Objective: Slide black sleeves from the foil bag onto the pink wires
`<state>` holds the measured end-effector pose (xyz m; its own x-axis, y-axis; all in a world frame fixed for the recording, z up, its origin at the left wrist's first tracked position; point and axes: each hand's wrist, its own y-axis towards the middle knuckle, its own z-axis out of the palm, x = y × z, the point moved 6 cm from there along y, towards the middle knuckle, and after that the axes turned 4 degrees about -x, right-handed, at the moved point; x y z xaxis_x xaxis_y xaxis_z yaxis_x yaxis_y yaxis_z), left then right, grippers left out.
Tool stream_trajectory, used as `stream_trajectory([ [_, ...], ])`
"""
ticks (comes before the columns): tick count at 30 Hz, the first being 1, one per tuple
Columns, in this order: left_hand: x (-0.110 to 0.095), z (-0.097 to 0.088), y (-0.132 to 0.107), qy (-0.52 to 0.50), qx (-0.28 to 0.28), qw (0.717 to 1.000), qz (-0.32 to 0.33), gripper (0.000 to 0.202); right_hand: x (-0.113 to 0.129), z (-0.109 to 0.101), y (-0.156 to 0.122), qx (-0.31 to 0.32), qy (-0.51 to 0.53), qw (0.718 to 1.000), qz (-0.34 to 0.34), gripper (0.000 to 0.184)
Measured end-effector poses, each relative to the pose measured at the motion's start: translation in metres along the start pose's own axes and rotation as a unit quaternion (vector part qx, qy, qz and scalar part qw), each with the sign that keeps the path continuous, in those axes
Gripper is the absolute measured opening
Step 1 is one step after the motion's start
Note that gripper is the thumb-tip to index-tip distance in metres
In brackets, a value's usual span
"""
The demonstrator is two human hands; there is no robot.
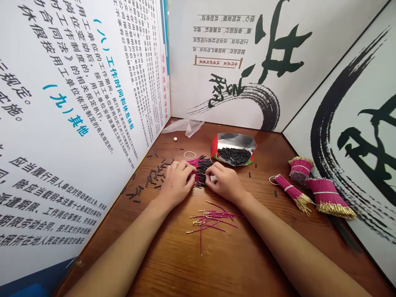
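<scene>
A pile of thin magenta wires (192,162) with black sleeves (204,164) on their right ends lies between my two hands. My left hand (177,181) rests at the left of the pile, its fingers curled and closed on the magenta wires. At the sleeved ends, my right hand (225,180) is closed in a pinch, with thumb and forefinger together. What sits between those fingertips is too small to make out. Closer to me, several loose magenta wires with gold-coloured terminals (213,216) lie crossed on the brown table (173,255).
Loose black sleeves (157,173) are scattered at the left. An opened foil bag (236,142) of black sleeves stands behind my right hand. Tied magenta wire bundles (329,194) lie at the right. A rubber band (189,155) and clear plastic bag (188,127) lie behind. Printed panels (229,99) enclose the table.
</scene>
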<state>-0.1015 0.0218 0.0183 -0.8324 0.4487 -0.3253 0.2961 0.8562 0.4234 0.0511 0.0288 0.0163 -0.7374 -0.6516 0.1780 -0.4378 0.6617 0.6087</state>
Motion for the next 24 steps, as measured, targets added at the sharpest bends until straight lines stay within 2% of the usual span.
stream_trajectory([
  [14, -0.005, 0.01, 0.001, -0.011, -0.01, 0.999, 0.047, 0.018, 0.003, -0.003, 0.0, -0.01, 0.028, 1.0, -0.006, 0.014],
  [24, -0.003, 0.009, 0.001, -0.011, -0.008, 0.999, 0.032, 0.014, -0.004, -0.001, -0.004, 0.001, 0.066, 0.998, 0.009, 0.015],
])
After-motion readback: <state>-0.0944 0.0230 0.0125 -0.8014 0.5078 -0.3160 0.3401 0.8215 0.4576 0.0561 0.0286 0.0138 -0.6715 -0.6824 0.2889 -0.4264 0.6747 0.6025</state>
